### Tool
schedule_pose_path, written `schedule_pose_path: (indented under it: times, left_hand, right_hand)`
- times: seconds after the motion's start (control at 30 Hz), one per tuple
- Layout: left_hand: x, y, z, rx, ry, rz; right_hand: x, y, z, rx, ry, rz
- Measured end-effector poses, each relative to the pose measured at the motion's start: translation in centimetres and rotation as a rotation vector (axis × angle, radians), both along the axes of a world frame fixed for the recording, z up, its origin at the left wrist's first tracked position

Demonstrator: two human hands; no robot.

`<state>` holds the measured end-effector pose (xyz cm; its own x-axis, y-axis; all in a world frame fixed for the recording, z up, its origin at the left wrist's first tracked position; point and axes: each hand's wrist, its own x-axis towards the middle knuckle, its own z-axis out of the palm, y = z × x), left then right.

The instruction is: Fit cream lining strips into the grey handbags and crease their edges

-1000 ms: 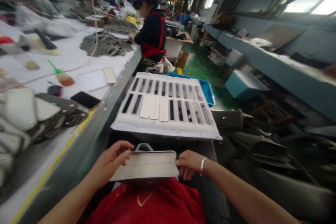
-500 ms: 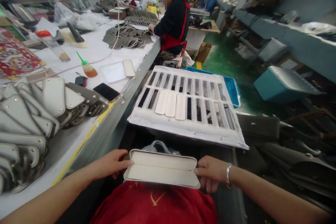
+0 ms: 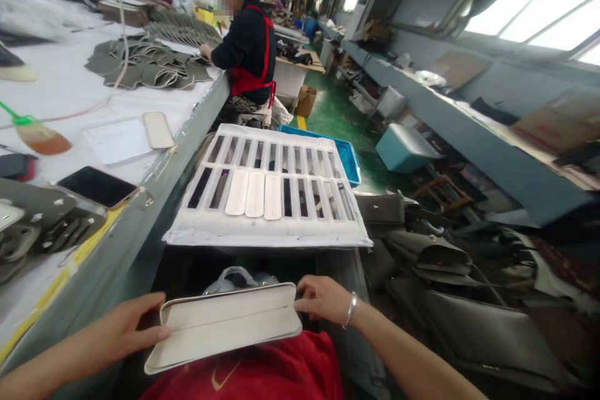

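Note:
A long cream panel (image 3: 229, 322) with rounded corners, a dark edge and a crease along its length lies across my lap. My left hand (image 3: 134, 328) grips its left end, the thumb on top of the cream face and the fingers by the far corner. At the right end, my right hand (image 3: 321, 300) pinches the edge; a silver bangle circles that wrist. The panel is tilted, its right end higher in view. Beyond it stands a white slotted rack (image 3: 267, 231), with three similar cream pieces (image 3: 254, 194) lying side by side over its slots.
Left, a white-topped workbench (image 3: 117, 100) carries a phone (image 3: 97, 186), a glue bottle (image 3: 42, 135) and grey cut parts (image 3: 145, 59). A co-worker (image 3: 248, 44) in a red apron works there. Dark bags (image 3: 487, 331) are piled right; a blue crate (image 3: 349, 162) is behind the rack.
The view has turned to the right. The panel, level before, now slants with its left end lower, and both hands still hold its ends.

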<state>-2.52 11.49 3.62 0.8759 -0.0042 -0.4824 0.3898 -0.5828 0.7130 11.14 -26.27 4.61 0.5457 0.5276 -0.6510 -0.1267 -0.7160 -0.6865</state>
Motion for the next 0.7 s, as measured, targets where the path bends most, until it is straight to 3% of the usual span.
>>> schedule_pose_path:
  times: [0.07,0.17,0.27,0.33,0.5,0.7]
  left_hand:
    - [1.9,-1.4,1.3,0.136,-0.091,-0.131]
    - [5.0,-6.1,3.1,0.092,-0.244,-0.298]
    - [7.3,-11.3,3.7,-0.020,-0.243,-0.568]
    - [8.0,-13.4,3.5,-0.062,-0.233,-0.655]
    - [7.3,-14.3,2.6,-0.056,-0.248,-0.645]
    - [5.1,-16.0,1.2,0.378,-0.363,-0.706]
  right_hand:
    - [-0.2,-0.4,0.2,0.103,-0.309,-0.018]
    - [-0.5,-0.1,0.5,0.245,-0.558,0.016]
    - [-0.9,0.9,0.6,0.215,-0.797,0.312]
    - [-1.2,1.4,0.7,0.119,-0.928,0.502]
    - [-1.8,1.5,0.7,0.000,-0.990,0.597]
    - [-3.9,1.4,1.2,-0.094,-1.024,0.695]
